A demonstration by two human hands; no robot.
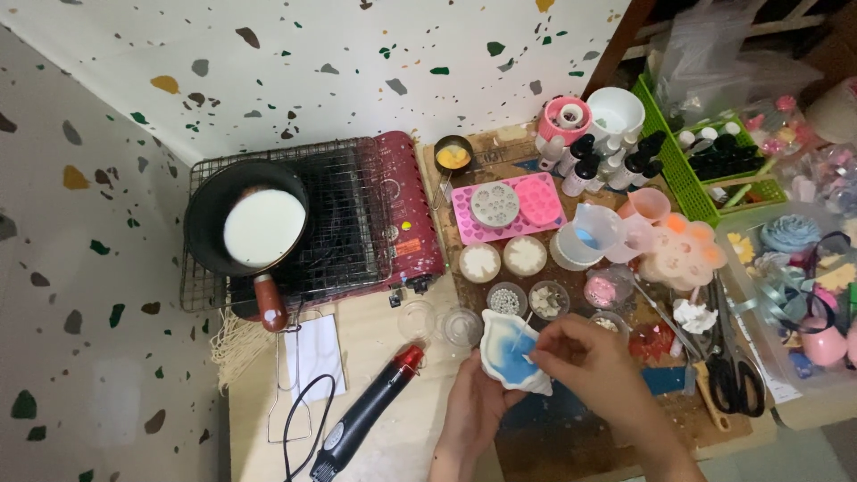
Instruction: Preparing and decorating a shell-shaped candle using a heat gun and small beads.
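My left hand (pixel 473 412) cradles a white shell-shaped dish (pixel 511 353) from below; the dish is filled with blue wax. My right hand (pixel 594 364) hovers over the dish's right side, fingertips pinched on a thin white wick stick that stands in the blue filling. Both hands are over the near part of a wooden board (pixel 571 428).
A black pan of white liquid (pixel 261 225) sits on a grilled red stove (pixel 393 205). A black-and-red heat gun (pixel 366 415) lies nearby. Pink silicone moulds (pixel 509 207), small cups, bottles, scissors (pixel 732 366) and a green basket (pixel 687 170) crowd the right.
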